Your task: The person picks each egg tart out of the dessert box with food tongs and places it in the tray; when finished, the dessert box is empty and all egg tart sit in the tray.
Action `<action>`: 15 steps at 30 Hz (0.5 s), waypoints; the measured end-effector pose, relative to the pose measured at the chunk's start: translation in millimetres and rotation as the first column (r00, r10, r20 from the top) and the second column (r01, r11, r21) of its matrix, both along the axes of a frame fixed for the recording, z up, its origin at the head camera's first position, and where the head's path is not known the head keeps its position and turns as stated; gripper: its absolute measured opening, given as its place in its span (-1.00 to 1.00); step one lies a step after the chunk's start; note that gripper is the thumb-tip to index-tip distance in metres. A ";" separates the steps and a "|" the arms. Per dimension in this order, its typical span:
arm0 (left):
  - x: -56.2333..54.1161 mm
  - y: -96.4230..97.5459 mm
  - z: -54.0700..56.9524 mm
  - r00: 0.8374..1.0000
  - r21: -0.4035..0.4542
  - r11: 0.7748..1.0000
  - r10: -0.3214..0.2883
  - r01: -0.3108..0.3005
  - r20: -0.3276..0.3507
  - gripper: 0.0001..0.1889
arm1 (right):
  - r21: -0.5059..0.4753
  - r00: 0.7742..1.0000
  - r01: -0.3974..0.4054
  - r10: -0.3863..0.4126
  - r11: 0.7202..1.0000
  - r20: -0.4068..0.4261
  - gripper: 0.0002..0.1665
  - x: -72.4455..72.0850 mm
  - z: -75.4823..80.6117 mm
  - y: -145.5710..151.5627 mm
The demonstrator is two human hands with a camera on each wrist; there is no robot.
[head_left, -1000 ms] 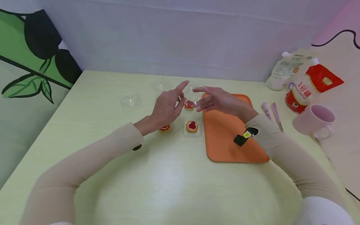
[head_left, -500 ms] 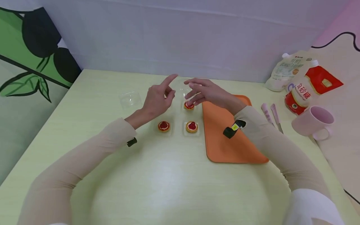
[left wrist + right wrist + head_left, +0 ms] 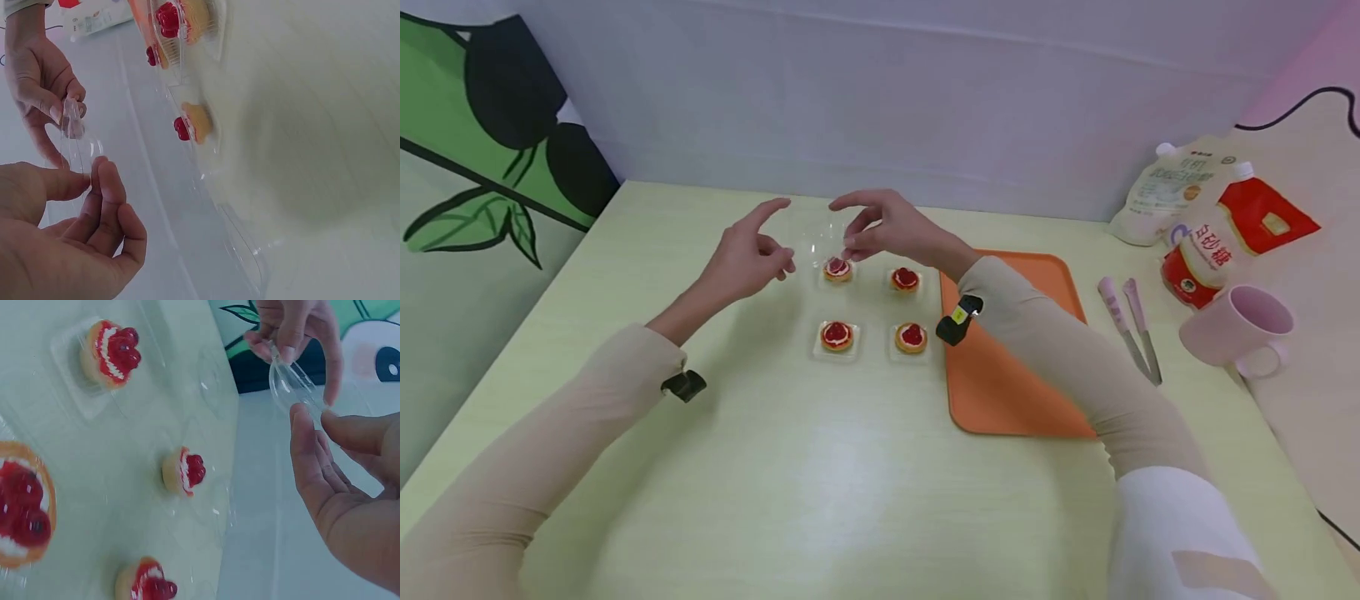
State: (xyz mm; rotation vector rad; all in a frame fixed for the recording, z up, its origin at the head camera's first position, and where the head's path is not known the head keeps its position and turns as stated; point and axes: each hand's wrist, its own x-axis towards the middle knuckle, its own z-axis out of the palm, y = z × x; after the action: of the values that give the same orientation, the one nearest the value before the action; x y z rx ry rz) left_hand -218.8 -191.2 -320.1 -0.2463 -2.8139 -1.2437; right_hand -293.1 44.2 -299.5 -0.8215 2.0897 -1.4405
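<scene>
Between my two hands hangs a clear, domed plastic lid [image 3: 289,384], held in the air over the back of the table. My left hand [image 3: 737,258] pinches its left edge between thumb and fingers. On the opposite edge, my right hand [image 3: 898,232] pinches with thumb and fingertips, as the left wrist view shows. Just below the lid sits a small red-topped tart [image 3: 837,268]. Beside it is a second tart [image 3: 906,279]. Nearer to me, a third tart [image 3: 837,335] and another tart [image 3: 912,337] rest on clear plastic bases.
An orange tray [image 3: 1000,383] lies under my right forearm. Two pink-handled knives [image 3: 1123,312], a pink mug [image 3: 1232,325], a red-and-white bag [image 3: 1217,233] and a pale pouch [image 3: 1168,192] stand to the right. Another clear plastic piece [image 3: 247,247] shows in the left wrist view.
Both hands have moved left across the back of the table, the left one farther. The right hand no longer covers the back right tart; the back left tart has come into view.
</scene>
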 end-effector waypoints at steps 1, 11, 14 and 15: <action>1.5 -5.4 0.7 0.999 -0.009 1.000 -0.004 0.004 0.035 -0.32 | 0.004 1.000 -0.005 0.005 1.000 -0.008 -0.40 0.1 -1.8 -5.9; 16.9 -53.1 -3.5 0.957 -0.015 0.998 -0.062 0.069 0.283 -0.32 | 0.062 0.989 -0.018 0.009 0.998 0.147 -0.46 6.8 -21.4 -56.7; 21.3 -65.5 -8.6 0.938 -0.025 0.995 -0.078 0.092 0.339 -0.30 | 0.089 0.985 -0.029 0.014 0.996 0.170 -0.45 8.4 -28.8 -70.5; 22.2 -69.3 -10.3 0.932 -0.030 0.995 -0.081 0.098 0.353 -0.29 | 0.097 0.985 -0.033 0.016 0.995 0.170 -0.45 9.0 -30.9 -74.8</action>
State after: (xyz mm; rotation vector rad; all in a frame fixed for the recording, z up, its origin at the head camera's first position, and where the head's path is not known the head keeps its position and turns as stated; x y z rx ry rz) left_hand -196.6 -260.5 -330.4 -0.1696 -3.1695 -1.3627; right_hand -284.0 -30.5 -330.4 -0.6601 1.9991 -1.3327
